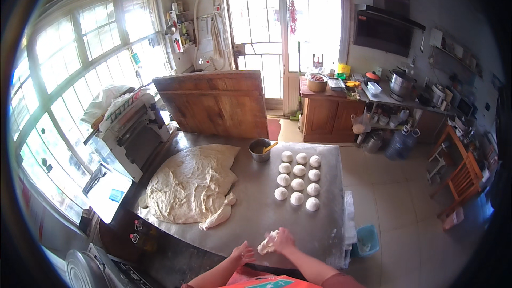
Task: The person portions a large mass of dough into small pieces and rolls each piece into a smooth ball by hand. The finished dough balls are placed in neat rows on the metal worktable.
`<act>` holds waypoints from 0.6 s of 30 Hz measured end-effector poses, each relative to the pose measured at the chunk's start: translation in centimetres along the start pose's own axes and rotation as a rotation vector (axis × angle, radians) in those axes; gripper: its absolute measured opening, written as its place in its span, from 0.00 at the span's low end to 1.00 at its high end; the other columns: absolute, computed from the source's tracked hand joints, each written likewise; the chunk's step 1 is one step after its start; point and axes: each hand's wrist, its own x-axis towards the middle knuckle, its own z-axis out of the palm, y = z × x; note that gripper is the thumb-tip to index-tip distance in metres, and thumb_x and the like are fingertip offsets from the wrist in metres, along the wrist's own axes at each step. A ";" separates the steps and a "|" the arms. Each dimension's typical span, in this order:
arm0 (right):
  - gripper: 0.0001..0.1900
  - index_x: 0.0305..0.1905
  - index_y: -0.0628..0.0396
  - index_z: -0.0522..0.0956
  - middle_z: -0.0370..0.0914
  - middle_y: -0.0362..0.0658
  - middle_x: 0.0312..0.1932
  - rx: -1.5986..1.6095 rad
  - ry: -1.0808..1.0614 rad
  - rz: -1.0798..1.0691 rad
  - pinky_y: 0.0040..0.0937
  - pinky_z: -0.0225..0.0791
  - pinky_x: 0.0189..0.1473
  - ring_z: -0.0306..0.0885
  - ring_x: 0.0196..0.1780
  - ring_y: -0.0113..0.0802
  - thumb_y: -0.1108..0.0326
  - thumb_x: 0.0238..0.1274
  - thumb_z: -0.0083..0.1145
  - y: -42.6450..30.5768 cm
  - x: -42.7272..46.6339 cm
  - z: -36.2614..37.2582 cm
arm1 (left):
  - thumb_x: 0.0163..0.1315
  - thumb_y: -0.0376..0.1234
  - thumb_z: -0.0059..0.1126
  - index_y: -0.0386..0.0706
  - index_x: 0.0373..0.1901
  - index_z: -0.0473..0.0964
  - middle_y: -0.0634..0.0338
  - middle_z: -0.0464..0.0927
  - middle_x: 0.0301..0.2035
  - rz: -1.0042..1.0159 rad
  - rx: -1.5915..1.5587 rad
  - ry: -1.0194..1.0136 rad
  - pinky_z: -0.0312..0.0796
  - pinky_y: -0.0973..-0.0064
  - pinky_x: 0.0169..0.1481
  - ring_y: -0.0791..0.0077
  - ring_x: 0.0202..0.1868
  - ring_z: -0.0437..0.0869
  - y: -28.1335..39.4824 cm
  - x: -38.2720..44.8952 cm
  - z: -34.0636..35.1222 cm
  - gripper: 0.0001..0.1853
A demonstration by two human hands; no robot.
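Observation:
My right hand (pixel 285 241) is on a small piece of dough (pixel 267 244) at the near edge of the steel-topped table (pixel 256 212); its fingers are blurred and curl over the dough's right side. To the left of that piece, my left hand (pixel 242 253) is apart from it and holds nothing, fingers spread. Further left spreads a big slack mass of dough (pixel 192 184), with a tongue of it (pixel 218 217) pulled out at its near right corner. Several round dough balls (pixel 297 184) sit in rows on the right half of the tabletop.
A steel pot (pixel 259 153) with a yellow handle in it stands behind the dough. At the back leans a large wooden board (pixel 212 104). A dough-rolling machine (pixel 130 132) is at the left. Beside the table's right edge, a blue bin (pixel 366 241) stands on the floor.

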 end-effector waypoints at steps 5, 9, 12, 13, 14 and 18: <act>0.33 0.67 0.58 0.68 0.67 0.59 0.69 -0.152 0.116 -0.799 0.53 0.65 0.66 0.70 0.67 0.58 0.44 0.67 0.55 3.1 -5.1 3.2 | 0.71 0.44 0.58 0.36 0.47 0.72 0.51 0.78 0.40 0.098 0.048 -0.092 0.76 0.59 0.32 0.62 0.35 0.81 -3.8 8.4 -2.7 0.18; 0.24 0.58 0.54 0.75 0.77 0.56 0.59 0.071 0.248 -0.501 0.52 0.68 0.61 0.75 0.61 0.57 0.47 0.67 0.56 4.6 -1.3 3.3 | 0.71 0.43 0.57 0.37 0.38 0.74 0.51 0.81 0.37 0.094 0.023 0.006 0.78 0.65 0.37 0.62 0.32 0.82 -4.1 8.9 3.0 0.16; 0.22 0.54 0.54 0.78 0.82 0.52 0.51 0.138 0.010 -0.266 0.48 0.72 0.56 0.80 0.54 0.55 0.49 0.65 0.60 5.6 -1.2 5.8 | 0.64 0.41 0.66 0.43 0.35 0.76 0.60 0.79 0.31 -0.165 0.025 -0.021 0.76 0.62 0.32 0.67 0.29 0.80 -2.5 9.0 5.8 0.12; 0.20 0.51 0.54 0.80 0.82 0.52 0.49 0.243 0.009 -0.258 0.48 0.72 0.55 0.81 0.53 0.54 0.49 0.64 0.60 4.4 -1.7 5.3 | 0.65 0.41 0.65 0.43 0.38 0.76 0.58 0.80 0.34 -0.191 0.066 -0.114 0.77 0.63 0.35 0.66 0.31 0.81 -2.2 10.1 4.8 0.12; 0.18 0.47 0.53 0.81 0.83 0.52 0.47 0.348 0.006 -0.251 0.48 0.73 0.53 0.81 0.51 0.53 0.50 0.64 0.61 3.1 -1.9 4.9 | 0.66 0.42 0.63 0.42 0.41 0.76 0.57 0.81 0.37 -0.216 0.107 -0.206 0.78 0.65 0.38 0.65 0.34 0.82 -2.1 11.0 3.8 0.13; 0.18 0.39 0.54 0.83 0.84 0.53 0.38 0.564 0.202 0.237 0.47 0.75 0.45 0.84 0.42 0.50 0.48 0.68 0.57 4.7 0.7 1.4 | 0.65 0.37 0.67 0.42 0.52 0.74 0.56 0.81 0.44 -0.081 0.129 -0.603 0.80 0.66 0.48 0.64 0.43 0.84 -0.9 6.7 8.1 0.18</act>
